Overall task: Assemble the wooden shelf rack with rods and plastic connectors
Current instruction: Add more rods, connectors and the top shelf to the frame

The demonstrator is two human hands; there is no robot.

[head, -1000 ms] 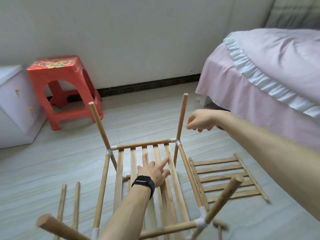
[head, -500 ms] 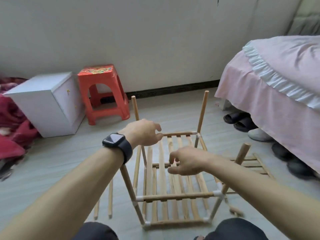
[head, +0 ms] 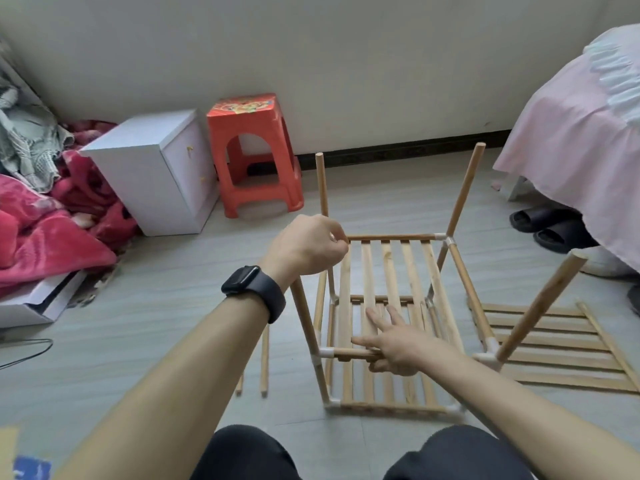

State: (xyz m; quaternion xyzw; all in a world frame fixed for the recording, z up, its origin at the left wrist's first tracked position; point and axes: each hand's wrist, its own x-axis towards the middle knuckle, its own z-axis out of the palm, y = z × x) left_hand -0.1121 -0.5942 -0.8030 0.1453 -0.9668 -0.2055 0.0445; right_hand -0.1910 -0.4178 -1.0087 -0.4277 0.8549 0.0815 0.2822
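The partly built wooden rack [head: 391, 271] stands on the floor in front of me, with two slatted tiers joined by white plastic connectors [head: 325, 352] and rods sticking up from its corners. My left hand [head: 308, 247], a dark watch on its wrist, is closed around the upper tier's far left corner at the upright rod [head: 322, 188]. My right hand [head: 394, 341] rests on the upper tier's near front rod, thumb under it and fingers spread over the slats. A spare slatted shelf panel [head: 554, 344] lies flat to the right. Two loose rods [head: 265, 358] lie on the floor at the left.
A red plastic stool [head: 252, 157] and a white cabinet [head: 152, 168] stand against the wall. Red blankets [head: 45, 226] and a white box [head: 31, 306] are at the left. A pink-covered bed [head: 581, 133] with slippers [head: 543, 223] beneath is at the right. My knees are at the bottom edge.
The view has pulled back and swung left. My left hand has gone from the slats to the far left corner. My right hand has dropped from the far right rod onto the near front rod.
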